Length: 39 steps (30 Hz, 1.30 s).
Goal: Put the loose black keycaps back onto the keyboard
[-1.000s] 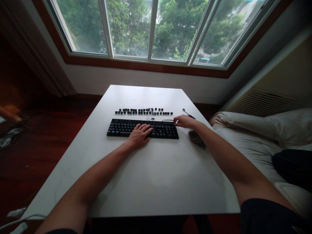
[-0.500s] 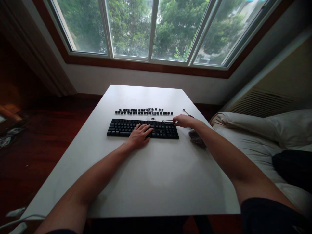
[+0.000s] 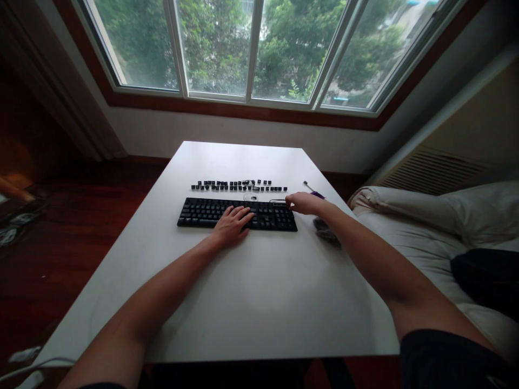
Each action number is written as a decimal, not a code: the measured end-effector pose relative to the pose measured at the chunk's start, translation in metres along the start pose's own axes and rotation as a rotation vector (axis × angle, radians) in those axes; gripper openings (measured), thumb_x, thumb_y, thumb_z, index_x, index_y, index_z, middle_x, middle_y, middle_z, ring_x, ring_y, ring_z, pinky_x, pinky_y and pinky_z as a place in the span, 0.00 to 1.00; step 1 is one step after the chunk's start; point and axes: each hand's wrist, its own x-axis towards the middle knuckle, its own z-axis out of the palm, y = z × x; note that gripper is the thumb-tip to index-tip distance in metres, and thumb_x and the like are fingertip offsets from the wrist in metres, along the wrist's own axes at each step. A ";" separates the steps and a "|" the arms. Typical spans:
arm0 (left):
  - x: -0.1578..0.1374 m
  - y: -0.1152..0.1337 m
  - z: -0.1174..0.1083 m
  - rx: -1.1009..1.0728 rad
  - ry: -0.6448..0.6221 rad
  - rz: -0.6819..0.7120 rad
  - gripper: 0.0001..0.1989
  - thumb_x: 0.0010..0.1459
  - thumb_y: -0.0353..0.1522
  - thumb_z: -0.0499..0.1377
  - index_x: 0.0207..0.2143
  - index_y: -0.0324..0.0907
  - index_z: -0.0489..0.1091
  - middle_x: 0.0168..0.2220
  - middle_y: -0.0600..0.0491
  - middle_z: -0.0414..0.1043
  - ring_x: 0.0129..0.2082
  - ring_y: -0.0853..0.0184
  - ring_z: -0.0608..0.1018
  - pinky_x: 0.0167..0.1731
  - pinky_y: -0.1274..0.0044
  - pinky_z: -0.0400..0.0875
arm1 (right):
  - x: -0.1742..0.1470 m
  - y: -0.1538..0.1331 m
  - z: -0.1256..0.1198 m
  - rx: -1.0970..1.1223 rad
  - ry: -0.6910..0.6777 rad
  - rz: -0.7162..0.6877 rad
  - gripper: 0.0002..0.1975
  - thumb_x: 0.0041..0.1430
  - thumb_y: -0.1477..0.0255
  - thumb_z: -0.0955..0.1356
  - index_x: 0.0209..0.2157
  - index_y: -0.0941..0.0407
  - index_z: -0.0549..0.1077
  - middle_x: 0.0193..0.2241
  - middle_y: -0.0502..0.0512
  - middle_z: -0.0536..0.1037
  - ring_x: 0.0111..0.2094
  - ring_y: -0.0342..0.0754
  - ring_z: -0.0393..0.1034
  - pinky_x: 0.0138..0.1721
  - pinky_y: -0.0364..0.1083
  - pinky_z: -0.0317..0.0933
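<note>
A black keyboard (image 3: 200, 212) lies on the white table, long side towards me. My left hand (image 3: 232, 224) rests flat on its middle with the fingers spread. At the keyboard's upper right corner, my right hand (image 3: 300, 202) is closed, fingertips pinched together. Whatever sits between those fingertips is too small to make out. Just left of them, a thin dark wire-like line (image 3: 276, 200) shows along the keyboard's back edge. Behind the keyboard, loose black keycaps (image 3: 227, 187) stand in two rows. A small clear round piece (image 3: 250, 198) lies between these rows and the keyboard.
A thin tool with a purple handle (image 3: 318, 194) lies beyond my right wrist. Partly under my right forearm is a grey crumpled cloth (image 3: 324, 231). The white table (image 3: 259, 302) reaches towards the window; a pale sofa (image 3: 425, 216) stands to its right.
My right hand has shifted very slightly left and towards me, showing more of the purple handle. My left hand stays in place on the keyboard.
</note>
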 end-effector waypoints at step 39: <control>0.001 0.000 0.000 0.019 -0.002 -0.005 0.29 0.64 0.40 0.56 0.66 0.50 0.61 0.68 0.49 0.60 0.67 0.56 0.60 0.68 0.58 0.49 | 0.062 0.039 0.041 0.170 0.383 0.453 0.20 0.62 0.69 0.67 0.56 0.53 0.70 0.52 0.60 0.76 0.47 0.52 0.73 0.48 0.49 0.65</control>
